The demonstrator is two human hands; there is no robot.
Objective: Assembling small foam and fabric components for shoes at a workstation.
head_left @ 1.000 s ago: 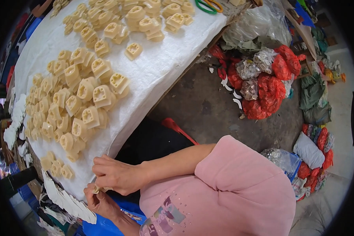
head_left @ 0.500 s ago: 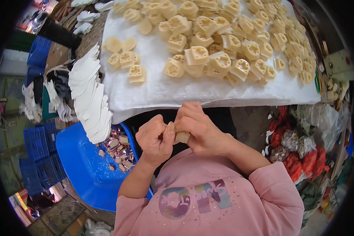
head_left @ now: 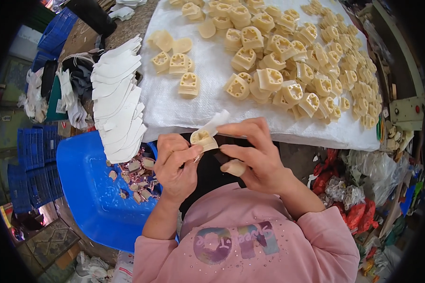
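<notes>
Between the thumb and fingers of my left hand (head_left: 177, 165) is a cream moulded piece (head_left: 202, 139), D-shaped with a scalloped hollow in its face. From its upper side a translucent whitish strip (head_left: 216, 121) sticks out, up and to the right. My right hand (head_left: 259, 155) is just right of the piece, its fingers spread. Its index fingertip is close to the strip; I cannot tell whether they touch. The thumb tip of that hand looks pale, as if covered. Both hands are in front of the table's near edge.
Many similar cream pieces (head_left: 281, 47) lie heaped on the white-covered table (head_left: 174, 113), with a small group (head_left: 189, 85) on the left. Fanned white strips (head_left: 115, 104) hang over its left side. Below stands a blue tub (head_left: 87, 193) holding shiny pinkish pieces (head_left: 139, 177). Bags (head_left: 359, 207) lie at right.
My hands have come apart, and the right fingers have spread. The piece now shows in my left hand with the strip standing out from it. The whole view has shifted a little.
</notes>
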